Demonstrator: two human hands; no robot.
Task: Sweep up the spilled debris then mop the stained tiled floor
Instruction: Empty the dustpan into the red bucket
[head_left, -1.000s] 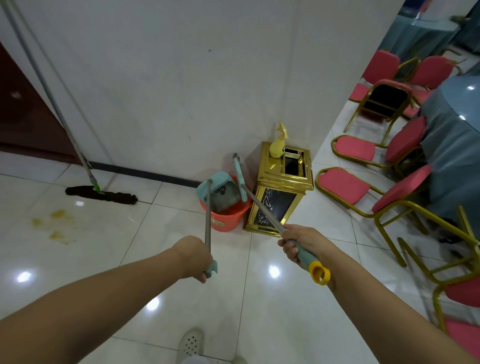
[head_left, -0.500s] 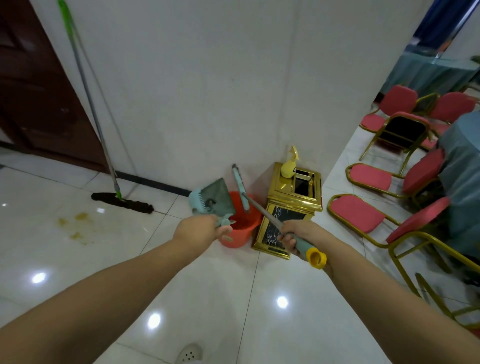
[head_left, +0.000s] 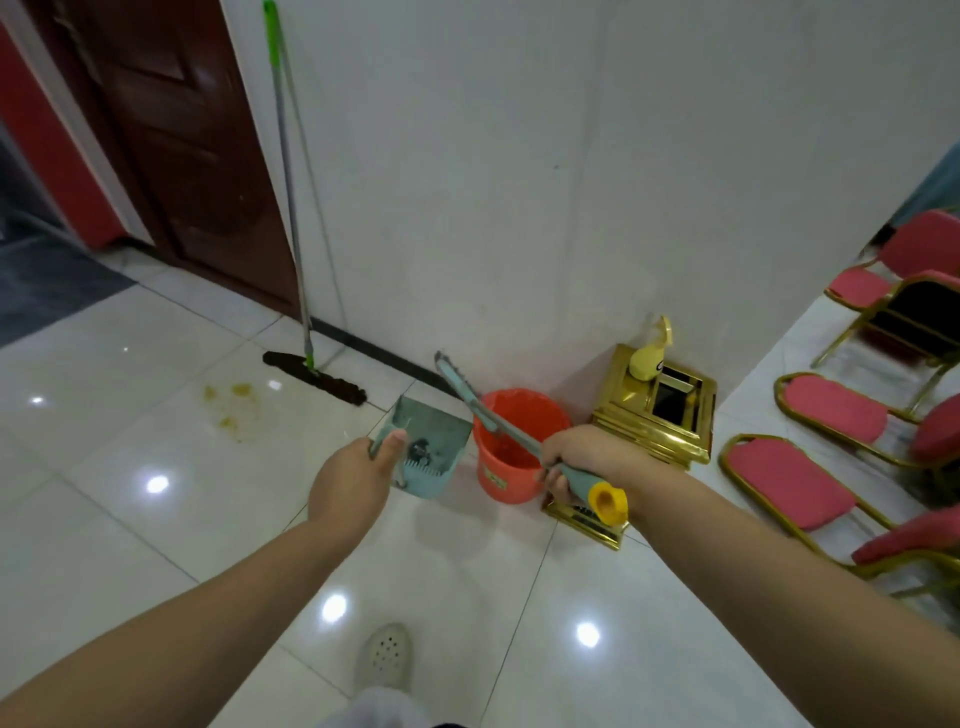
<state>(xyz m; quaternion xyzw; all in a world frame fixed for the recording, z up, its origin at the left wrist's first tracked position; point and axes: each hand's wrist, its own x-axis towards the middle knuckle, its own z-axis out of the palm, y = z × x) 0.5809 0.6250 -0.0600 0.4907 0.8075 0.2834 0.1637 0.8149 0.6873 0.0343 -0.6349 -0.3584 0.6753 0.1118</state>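
The dustpan (head_left: 426, 447) is now lower and more to the left than half a second ago: it was level with the bucket rim, tilted up, and now it hangs over the floor (head_left: 156, 545) just left of the bucket (head_left: 511, 452), with its inside facing the camera. Its comb edge points down toward the person and its flat lip points away toward the wall. Some dark debris lies inside. The left hand (head_left: 353, 480) grips the pan at its left side, thumb curled over the edge.

The broom (head_left: 488, 415) stays almost as before. Its long axis runs from the yellow end cap at lower right up to the head at upper left, crossing over the bucket rim. The right hand (head_left: 576, 457) is closed around the handle just above the cap.

The mop (head_left: 296, 218) leans on the wall, head on the floor at the wall's foot, pole nearly upright. Yellow stains (head_left: 231, 402) lie on the tiles before it. A gold bin (head_left: 649, 415) stands right of the bucket.
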